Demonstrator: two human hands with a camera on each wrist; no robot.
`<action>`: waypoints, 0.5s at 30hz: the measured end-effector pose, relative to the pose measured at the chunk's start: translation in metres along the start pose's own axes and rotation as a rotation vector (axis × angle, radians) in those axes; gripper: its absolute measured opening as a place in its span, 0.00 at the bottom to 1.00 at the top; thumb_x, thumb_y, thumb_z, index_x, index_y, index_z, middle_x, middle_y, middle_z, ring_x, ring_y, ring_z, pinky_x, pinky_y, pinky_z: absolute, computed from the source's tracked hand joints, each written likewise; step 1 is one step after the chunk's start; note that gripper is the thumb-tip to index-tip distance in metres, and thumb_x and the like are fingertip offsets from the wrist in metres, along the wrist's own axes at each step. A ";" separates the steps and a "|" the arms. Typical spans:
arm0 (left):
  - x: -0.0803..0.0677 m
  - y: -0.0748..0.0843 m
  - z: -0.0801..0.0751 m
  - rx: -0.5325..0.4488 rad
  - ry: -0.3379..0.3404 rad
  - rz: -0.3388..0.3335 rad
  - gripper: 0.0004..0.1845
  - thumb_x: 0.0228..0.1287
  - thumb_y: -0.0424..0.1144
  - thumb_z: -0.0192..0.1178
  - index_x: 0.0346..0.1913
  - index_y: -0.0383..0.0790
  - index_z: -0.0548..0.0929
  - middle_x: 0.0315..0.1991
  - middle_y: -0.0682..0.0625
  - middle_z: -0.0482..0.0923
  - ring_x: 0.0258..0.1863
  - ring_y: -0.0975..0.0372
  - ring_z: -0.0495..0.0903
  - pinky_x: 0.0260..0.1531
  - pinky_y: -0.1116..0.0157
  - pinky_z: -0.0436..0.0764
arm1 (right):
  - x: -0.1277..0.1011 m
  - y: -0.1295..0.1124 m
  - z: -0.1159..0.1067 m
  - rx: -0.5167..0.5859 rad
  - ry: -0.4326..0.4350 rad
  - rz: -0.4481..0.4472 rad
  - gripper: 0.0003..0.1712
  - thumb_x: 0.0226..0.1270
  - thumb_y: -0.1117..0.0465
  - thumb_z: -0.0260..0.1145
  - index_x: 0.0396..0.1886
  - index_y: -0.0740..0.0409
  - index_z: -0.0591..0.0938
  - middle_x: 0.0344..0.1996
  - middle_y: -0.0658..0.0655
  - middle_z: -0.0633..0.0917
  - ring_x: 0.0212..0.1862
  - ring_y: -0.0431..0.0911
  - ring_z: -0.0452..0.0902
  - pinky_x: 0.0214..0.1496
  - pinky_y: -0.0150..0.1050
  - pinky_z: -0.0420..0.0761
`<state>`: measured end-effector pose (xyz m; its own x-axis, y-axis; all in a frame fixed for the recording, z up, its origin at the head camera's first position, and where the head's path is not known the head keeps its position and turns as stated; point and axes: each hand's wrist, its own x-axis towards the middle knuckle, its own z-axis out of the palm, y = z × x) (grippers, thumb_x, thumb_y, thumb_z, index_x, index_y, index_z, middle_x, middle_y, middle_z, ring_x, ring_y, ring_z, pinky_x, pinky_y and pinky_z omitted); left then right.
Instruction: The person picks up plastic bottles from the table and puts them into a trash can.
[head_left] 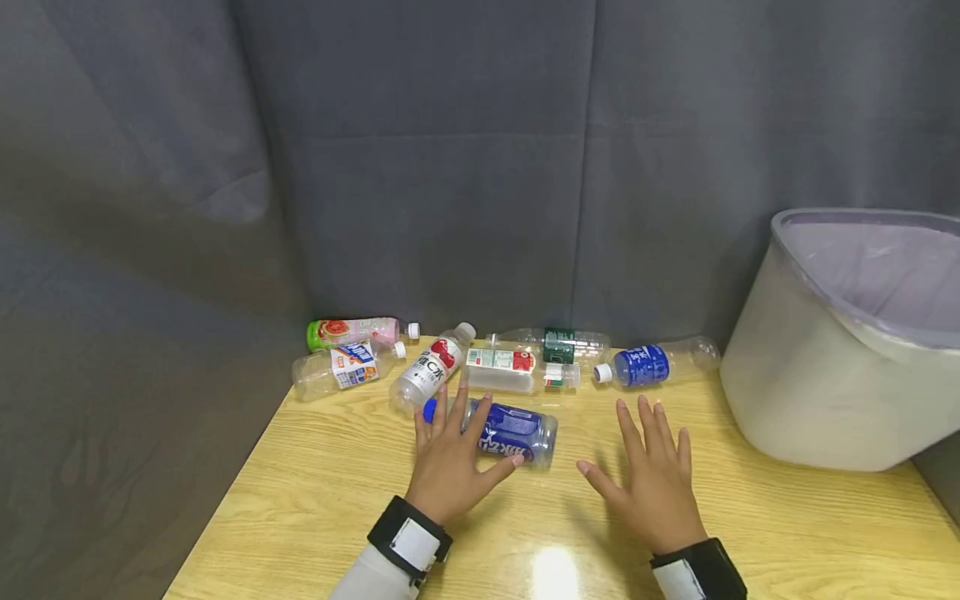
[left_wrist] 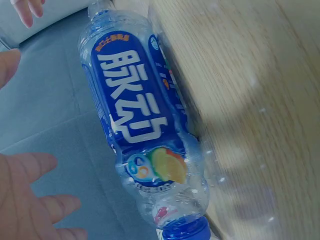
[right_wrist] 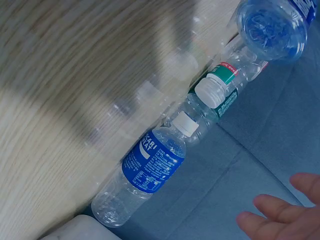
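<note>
Lining the wooden table (head_left: 750,517), grey curtains (head_left: 450,167) back a white bin (head_left: 825,392).

head view looks forward and down over the table (head_left: 337,500); each wrist view sits close, and both share the head view's blue-labelled bottle (left_wrist: 135,110).

Wooden table (head_left: 787,517) against grey curtain; empty plastic bottles lie in a loose row along its far edge. Left hand (head_left: 448,462), fingers spread, rests on a blue-labelled bottle (head_left: 502,431) lying on its side just in front of that row; right hand (head_left: 651,483) flat, fingers straight, near it over bare wood. Lined waste bin (head_left: 847,342) sits at far right corner.
</note>
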<state>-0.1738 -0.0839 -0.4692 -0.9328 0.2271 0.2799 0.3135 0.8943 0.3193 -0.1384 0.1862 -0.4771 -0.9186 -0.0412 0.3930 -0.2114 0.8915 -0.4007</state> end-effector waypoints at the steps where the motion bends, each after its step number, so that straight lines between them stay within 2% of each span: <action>1: 0.000 0.000 0.000 0.002 -0.003 0.001 0.51 0.54 0.79 0.51 0.77 0.55 0.60 0.81 0.46 0.43 0.80 0.45 0.35 0.72 0.32 0.38 | 0.000 0.001 -0.001 0.002 0.003 -0.001 0.55 0.58 0.33 0.68 0.78 0.54 0.59 0.75 0.70 0.58 0.77 0.69 0.48 0.75 0.71 0.40; 3: 0.001 0.002 0.000 0.003 -0.013 -0.002 0.51 0.55 0.79 0.50 0.77 0.56 0.60 0.81 0.47 0.42 0.80 0.45 0.35 0.72 0.31 0.38 | 0.000 0.001 -0.002 0.008 0.006 -0.002 0.55 0.58 0.34 0.68 0.78 0.54 0.59 0.75 0.71 0.58 0.77 0.69 0.48 0.75 0.71 0.40; 8: 0.003 0.003 0.000 -0.002 -0.039 0.003 0.50 0.53 0.77 0.55 0.76 0.56 0.61 0.80 0.45 0.48 0.80 0.44 0.38 0.73 0.32 0.37 | 0.000 0.003 -0.003 0.018 0.018 -0.008 0.54 0.59 0.36 0.68 0.78 0.53 0.58 0.75 0.70 0.58 0.76 0.69 0.49 0.76 0.70 0.39; 15: 0.015 -0.003 0.002 0.052 -0.059 0.085 0.54 0.48 0.74 0.64 0.76 0.55 0.61 0.78 0.42 0.56 0.79 0.42 0.45 0.71 0.31 0.47 | 0.000 0.006 -0.007 0.039 0.040 -0.032 0.53 0.60 0.39 0.69 0.78 0.54 0.59 0.75 0.69 0.59 0.76 0.69 0.50 0.76 0.70 0.39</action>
<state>-0.1891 -0.0827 -0.4680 -0.9126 0.3236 0.2498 0.3835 0.8894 0.2487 -0.1373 0.1943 -0.4740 -0.8974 -0.0505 0.4383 -0.2538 0.8716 -0.4193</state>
